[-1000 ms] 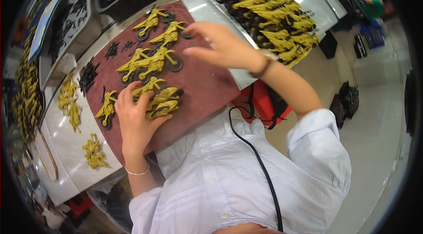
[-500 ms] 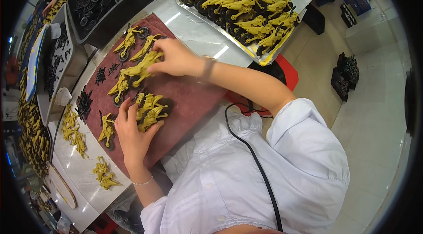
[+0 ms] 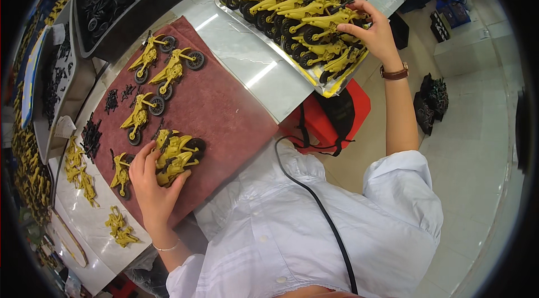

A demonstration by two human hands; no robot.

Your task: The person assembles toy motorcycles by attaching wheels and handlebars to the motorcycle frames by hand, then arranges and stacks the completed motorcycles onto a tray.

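My left hand [image 3: 152,188] lies on the dark red cloth [image 3: 224,124], its fingers and thumb closed round a cluster of yellow toy motorcycles [image 3: 178,152] with black wheels. How many it holds I cannot make out. Over at the tray [image 3: 289,58], my right hand [image 3: 375,31] pinches a yellow toy motorcycle [image 3: 328,19] between thumb and fingers, at the right end of the packed rows. Several more toy motorcycles, including one with its two wheels showing [image 3: 178,66], lie on the cloth beyond my left hand. Another motorcycle [image 3: 120,172] rests just left of that hand.
A black bin of wheels [image 3: 143,9] stands at the far left, beside a grey bin of small black parts [image 3: 81,93]. Black pieces [image 3: 91,136] and yellow body parts [image 3: 81,169] lie along the table's left side. A red stool [image 3: 359,110] stands below the tray.
My right hand has moved from above the cloth to the tray at the right, with a toy motorcycle. My left hand keeps its hold on the cluster. The view has shifted slightly.
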